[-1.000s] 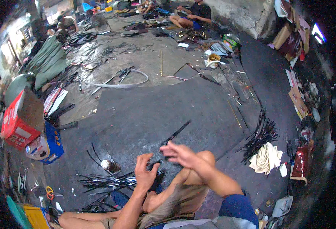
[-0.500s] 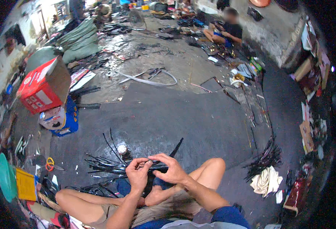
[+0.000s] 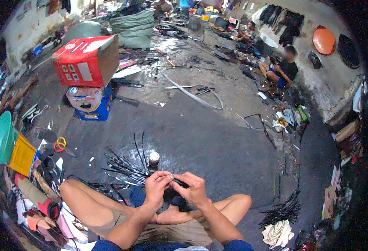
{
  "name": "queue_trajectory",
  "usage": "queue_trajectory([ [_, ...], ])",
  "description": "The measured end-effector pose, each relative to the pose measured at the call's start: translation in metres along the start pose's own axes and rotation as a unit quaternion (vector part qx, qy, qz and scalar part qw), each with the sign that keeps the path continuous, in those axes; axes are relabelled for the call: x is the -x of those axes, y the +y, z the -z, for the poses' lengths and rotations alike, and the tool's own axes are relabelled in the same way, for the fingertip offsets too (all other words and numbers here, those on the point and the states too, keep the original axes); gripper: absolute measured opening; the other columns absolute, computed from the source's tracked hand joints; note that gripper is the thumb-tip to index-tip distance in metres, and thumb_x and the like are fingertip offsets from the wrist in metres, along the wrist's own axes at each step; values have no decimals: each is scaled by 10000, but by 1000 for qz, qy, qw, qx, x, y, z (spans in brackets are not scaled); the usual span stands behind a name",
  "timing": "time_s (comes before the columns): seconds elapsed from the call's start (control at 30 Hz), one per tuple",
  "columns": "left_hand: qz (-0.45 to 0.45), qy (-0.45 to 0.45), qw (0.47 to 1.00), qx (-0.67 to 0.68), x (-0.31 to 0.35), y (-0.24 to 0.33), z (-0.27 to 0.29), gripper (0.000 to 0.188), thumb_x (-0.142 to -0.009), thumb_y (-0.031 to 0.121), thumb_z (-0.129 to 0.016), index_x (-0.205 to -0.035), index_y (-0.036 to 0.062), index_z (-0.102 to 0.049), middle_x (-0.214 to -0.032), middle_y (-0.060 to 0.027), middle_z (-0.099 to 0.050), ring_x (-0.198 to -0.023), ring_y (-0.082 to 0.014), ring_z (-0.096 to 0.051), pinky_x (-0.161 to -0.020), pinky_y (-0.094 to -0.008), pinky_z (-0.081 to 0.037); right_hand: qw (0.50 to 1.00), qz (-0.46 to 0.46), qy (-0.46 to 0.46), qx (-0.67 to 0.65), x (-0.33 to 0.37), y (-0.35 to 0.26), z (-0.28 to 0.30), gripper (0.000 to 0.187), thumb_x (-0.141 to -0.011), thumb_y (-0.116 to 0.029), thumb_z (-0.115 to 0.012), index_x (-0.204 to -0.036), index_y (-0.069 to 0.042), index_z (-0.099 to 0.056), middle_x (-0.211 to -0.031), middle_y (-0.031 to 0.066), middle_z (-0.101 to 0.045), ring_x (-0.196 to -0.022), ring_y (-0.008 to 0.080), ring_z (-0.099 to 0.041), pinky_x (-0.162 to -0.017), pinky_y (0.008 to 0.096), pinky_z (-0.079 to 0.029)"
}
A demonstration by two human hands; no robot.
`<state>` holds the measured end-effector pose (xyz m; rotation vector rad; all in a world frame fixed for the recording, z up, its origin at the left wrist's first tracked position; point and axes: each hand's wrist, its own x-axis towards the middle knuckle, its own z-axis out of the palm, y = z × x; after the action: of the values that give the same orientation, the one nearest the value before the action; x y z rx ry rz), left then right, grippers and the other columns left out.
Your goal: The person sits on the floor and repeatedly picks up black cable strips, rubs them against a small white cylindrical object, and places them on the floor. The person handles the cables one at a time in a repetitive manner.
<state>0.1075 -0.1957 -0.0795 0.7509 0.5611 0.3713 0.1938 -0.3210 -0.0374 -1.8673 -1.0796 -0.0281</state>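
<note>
I sit cross-legged with both hands close together above my crossed feet. My left hand [image 3: 156,186] is closed, thumb and fingers pinching at the end of a thin black strip. My right hand [image 3: 192,190] is closed round the same black strip [image 3: 180,183], its fingertips almost touching the left ones. The rest of the strip is hidden by my fingers. Just beyond my left hand, a fanned bundle of black strips [image 3: 123,166] lies on the dark mat [image 3: 217,146]. A small container with a whitish top [image 3: 154,158] stands beside the bundle.
Orange-handled scissors [image 3: 60,144], a yellow box [image 3: 24,155] and a green basin [image 3: 2,138] lie at left. A red carton [image 3: 81,62] sits on a blue box [image 3: 98,106]. At right are more black strips [image 3: 282,211] and a cream cloth [image 3: 278,233]. Another person [image 3: 285,69] sits far right.
My view has shifted, showing more of the right wall. My right fingers, more spread before, have closed in toward the left. The black strip that stuck out beyond my right hand no longer shows there.
</note>
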Motion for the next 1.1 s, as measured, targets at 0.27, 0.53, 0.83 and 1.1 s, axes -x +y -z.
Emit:
queue_trajectory([
  [0.27, -29, -51, 986, 157, 6, -2, 20, 193, -957, -10, -648, -1148, -19, -673, -1059, -102, -709, -985, -182, -691, -899, -319, -569, 999, 15, 33, -10, -17, -21, -12, 200, -788, -32, -820, -983, -18, -779, -824, 111, -734, -725, 209, -711, -636, 305, -546],
  [0.53, -110, -41, 990, 72, 0, 44, 25, 42, -927, 3, -707, -960, -21, -708, -868, -74, -701, -760, -136, -626, -733, -283, -509, 996, 93, -14, 2, -28, -41, -9, 139, -780, -26, -836, -905, -17, -775, -757, 110, -720, -623, 197, -677, -551, 299, -512],
  [0.83, -156, 82, 984, 29, -39, 126, 75, 41, -917, 30, -709, -948, 6, -697, -832, -55, -685, -702, -136, -626, -679, -265, -507, 998, 61, -22, 10, 2, -36, 18, 138, -784, -30, -840, -906, -4, -780, -732, 99, -713, -602, 178, -665, -542, 285, -499],
  [1.1, -141, 221, 965, -25, -94, 163, 166, 87, -910, 99, -761, -910, 34, -703, -776, -36, -669, -647, -117, -621, -573, -231, -500, 997, -41, -64, 18, 61, -16, 59, 134, -782, -15, -837, -898, 17, -779, -754, 116, -727, -626, 190, -666, -585, 292, -512],
])
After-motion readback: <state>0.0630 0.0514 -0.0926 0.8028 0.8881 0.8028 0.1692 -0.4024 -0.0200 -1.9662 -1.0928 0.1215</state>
